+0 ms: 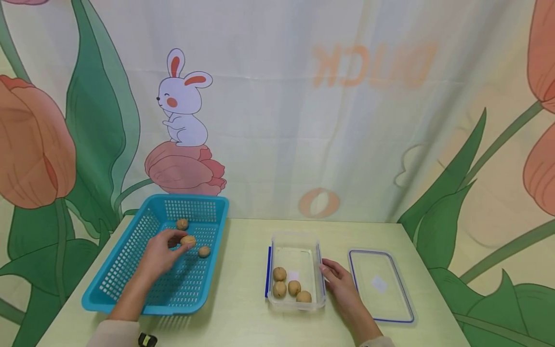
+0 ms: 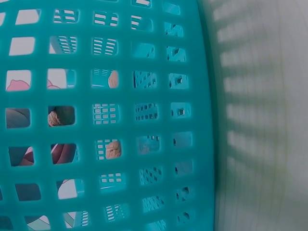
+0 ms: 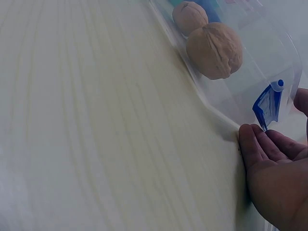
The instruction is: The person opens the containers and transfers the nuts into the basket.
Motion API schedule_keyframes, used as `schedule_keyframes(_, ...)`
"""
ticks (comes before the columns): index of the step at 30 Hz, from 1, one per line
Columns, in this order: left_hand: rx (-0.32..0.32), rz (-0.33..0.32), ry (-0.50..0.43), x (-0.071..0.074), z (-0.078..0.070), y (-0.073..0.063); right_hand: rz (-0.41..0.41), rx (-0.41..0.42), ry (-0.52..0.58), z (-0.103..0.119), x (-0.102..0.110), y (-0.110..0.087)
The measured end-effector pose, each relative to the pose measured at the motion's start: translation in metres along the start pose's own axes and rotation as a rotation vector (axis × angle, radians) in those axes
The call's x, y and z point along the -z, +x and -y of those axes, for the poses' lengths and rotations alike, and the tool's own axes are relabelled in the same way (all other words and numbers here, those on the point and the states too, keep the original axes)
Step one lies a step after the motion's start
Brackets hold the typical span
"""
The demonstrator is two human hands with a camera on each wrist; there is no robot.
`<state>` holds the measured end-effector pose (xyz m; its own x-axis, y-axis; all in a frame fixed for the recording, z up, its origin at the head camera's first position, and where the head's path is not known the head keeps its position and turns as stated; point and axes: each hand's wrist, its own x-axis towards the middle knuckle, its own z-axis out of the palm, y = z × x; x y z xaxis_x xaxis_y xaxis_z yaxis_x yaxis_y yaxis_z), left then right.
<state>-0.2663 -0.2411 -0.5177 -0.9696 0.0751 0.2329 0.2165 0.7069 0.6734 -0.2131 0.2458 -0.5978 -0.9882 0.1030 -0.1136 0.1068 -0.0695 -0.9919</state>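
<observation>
Over the blue basket (image 1: 200, 289), my left hand (image 1: 161, 253) pinches a walnut (image 1: 188, 240) between thumb and fingertips. Two more walnuts lie in the basket, one near the far end (image 1: 182, 224) and another toward the right wall (image 1: 204, 251). Through the basket's holes, the left wrist view shows the held walnut (image 2: 60, 116) in part. My right hand (image 1: 342, 284) rests at the right side of a clear plastic box (image 1: 299, 306), its loosely extended fingers (image 3: 250, 144) touching the wall by a blue-edged clip flap (image 3: 269, 106). Several walnuts (image 1: 294, 288) sit in the box's near half.
Right of the box, a clear lid (image 1: 381, 286) with a blue seal lies flat on the pale wooden table (image 1: 238, 279). Behind the table hangs a printed curtain (image 1: 269, 120) with tulips and a rabbit. A small black object (image 1: 147, 340) shows beside the left sleeve.
</observation>
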Motion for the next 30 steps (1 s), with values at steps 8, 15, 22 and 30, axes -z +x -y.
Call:
schedule_keyframes(8, -0.01, 0.001, 0.007, 0.0, 0.001, 0.0, 0.0, 0.001, 0.014, 0.0, 0.0, 0.0)
schedule_keyframes(15, -0.023, -0.009, 0.024, 0.0, 0.0, 0.001, -0.004, -0.002, -0.002, -0.002, 0.001, 0.001)
schedule_keyframes(22, -0.083, 0.003, 0.023, 0.002, -0.022, -0.001, -0.004, -0.007, -0.005, -0.002, 0.001, 0.001)
schedule_keyframes(30, -0.149, 0.052, 0.003, -0.009, -0.074, -0.003, 0.006, -0.006, -0.012, 0.0, 0.001, 0.0)
